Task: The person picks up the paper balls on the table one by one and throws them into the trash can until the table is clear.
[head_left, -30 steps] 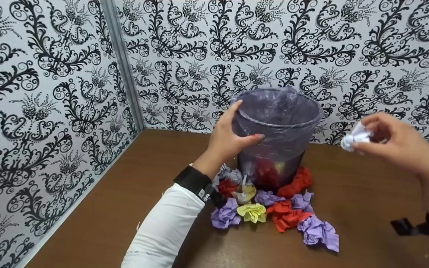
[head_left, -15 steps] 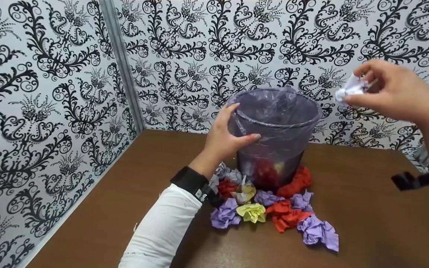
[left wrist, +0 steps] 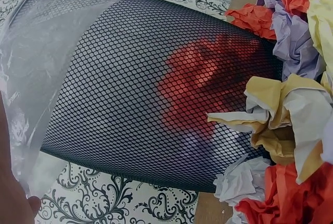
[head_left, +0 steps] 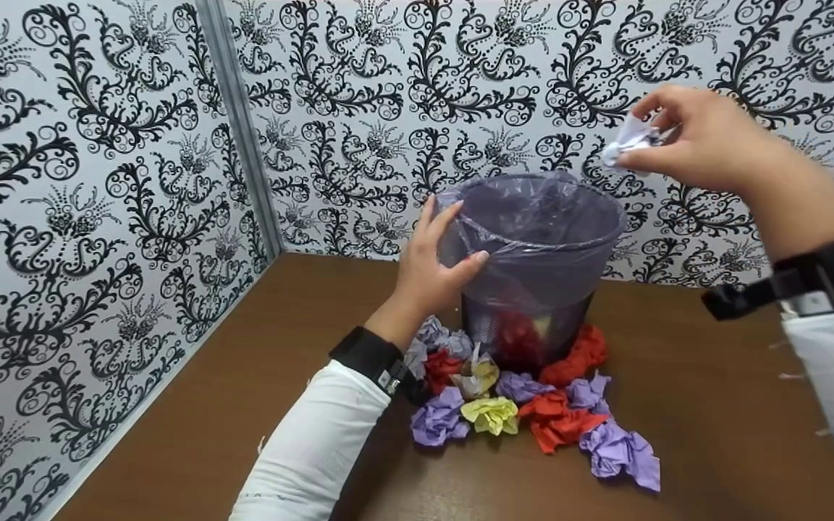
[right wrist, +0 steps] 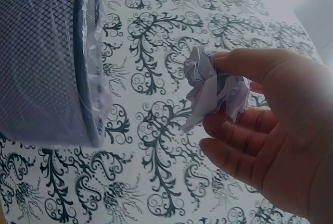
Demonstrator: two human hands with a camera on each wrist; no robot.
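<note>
My right hand [head_left: 710,137] pinches a crumpled ball of white paper [head_left: 633,143] between thumb and fingers. It is above and right of the bin's rim, apart from it; the right wrist view shows the paper ball [right wrist: 216,83] beside the rim. A black mesh wastebasket [head_left: 580,307] stands upright, lined with a clear plastic bag [head_left: 547,271] folded over its rim. My left hand [head_left: 428,268] rests spread against the bin's left side, fingertips near the rim and thumb on the bagged front. Through the mesh, red crumpled paper [left wrist: 200,83] shows inside the bin.
Crumpled papers lie round the bin's foot on the brown table [head_left: 301,311]: purple [head_left: 440,417], yellow [head_left: 491,414], red [head_left: 558,420] and grey-white [head_left: 446,336]. A patterned wall [head_left: 359,94] stands close behind the bin, another [head_left: 98,217] at the left.
My right hand has risen with the white paper ball and moved left towards the bin's top. The left hand has shifted slightly left on the bin, its thumb higher. The loose papers have not moved.
</note>
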